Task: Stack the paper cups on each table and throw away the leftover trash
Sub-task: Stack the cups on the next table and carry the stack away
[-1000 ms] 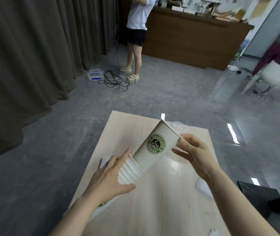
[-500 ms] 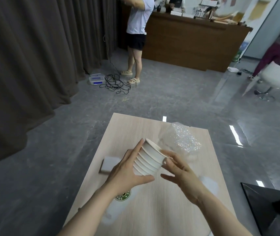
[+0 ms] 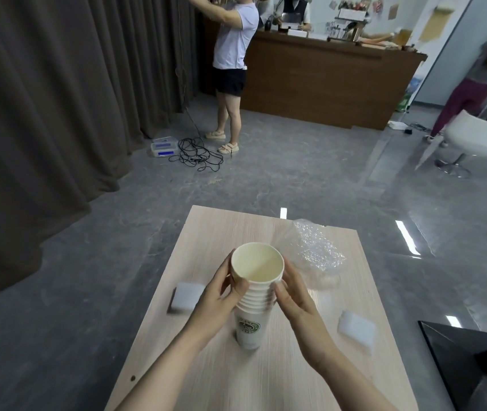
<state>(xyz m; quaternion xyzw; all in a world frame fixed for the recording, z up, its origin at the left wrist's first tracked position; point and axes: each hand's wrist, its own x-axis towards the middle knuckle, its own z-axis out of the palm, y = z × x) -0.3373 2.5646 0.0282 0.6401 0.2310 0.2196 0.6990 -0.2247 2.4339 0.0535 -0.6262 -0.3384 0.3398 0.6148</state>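
Observation:
A stack of several white paper cups [image 3: 256, 287] with a green round logo stands upright on the light wooden table [image 3: 212, 378], its open mouth facing up. My left hand [image 3: 221, 295] grips the stack's left side just under the rims, thumb on the front. My right hand [image 3: 292, 295] holds the right side at the same height. A crumpled sheet of clear bubble wrap [image 3: 313, 250] lies on the table beyond the stack to the right. One white foam piece [image 3: 187, 296] lies left of the stack and another [image 3: 356, 327] lies to the right.
A person in a white shirt [image 3: 233, 69] stands by the dark curtain, with cables [image 3: 197, 155] and a small box on the floor. A brown counter [image 3: 325, 81] is at the back. A white chair [image 3: 473, 143] stands right, and a dark object [image 3: 467, 360] sits beside the table.
The tilted stack, into which my right hand pushed one more cup, has been turned upright and stood on the table. Both hands now hold its sides.

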